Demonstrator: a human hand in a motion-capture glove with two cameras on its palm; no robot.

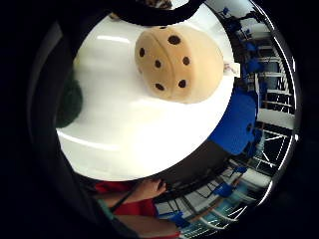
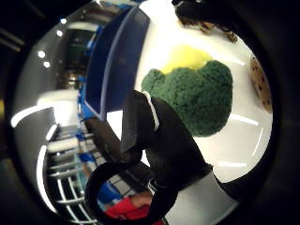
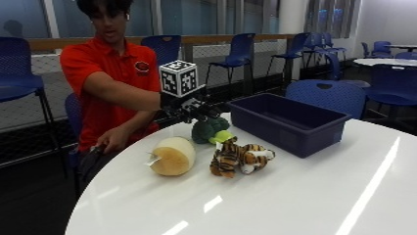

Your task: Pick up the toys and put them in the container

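Toys sit in a cluster on the white table, outside view: green-yellow plush nearest the person, tan cookie plush beside it, tiger plush in front, all near the blue container but none in it yet. Gloved right hand hovers just above the green plush, not touching as far as I can tell; fingers look loosely curled, holding nothing.

Thumb-side palm view: green plush fills the middle, close under the palm, w/ a black gloved finger crossing in front, apart from it. Container wall lies just beyond the plush.

Little-finger-side view: cookie plush on the table off to the side, not under the fingers.

Step in hand, my read: grab the green plush. Do it well by dropping straight down, closing round the fat green body, not the yellow end, then lifting clear of the tiger before swinging over the container rim.
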